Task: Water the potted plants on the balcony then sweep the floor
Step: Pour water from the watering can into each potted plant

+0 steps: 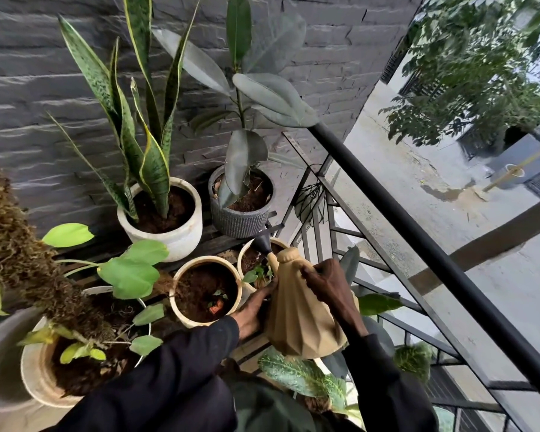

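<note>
A person tilts a tan faceted watering can [300,319] toward a small cream pot [242,255] just beyond the hands. The right hand [328,286] grips the can's top, while the left hand [253,310] curls round its flank. The can looks rigid, probably plastic and slick when wet. Shifting water likely makes it nose-heavy, so a hold at both top and flank suits it.

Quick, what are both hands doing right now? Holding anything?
Left hand: rests against the side of the watering can; whether it grips cannot be told.
Right hand: closed, holding the watering can near its top.
</note>
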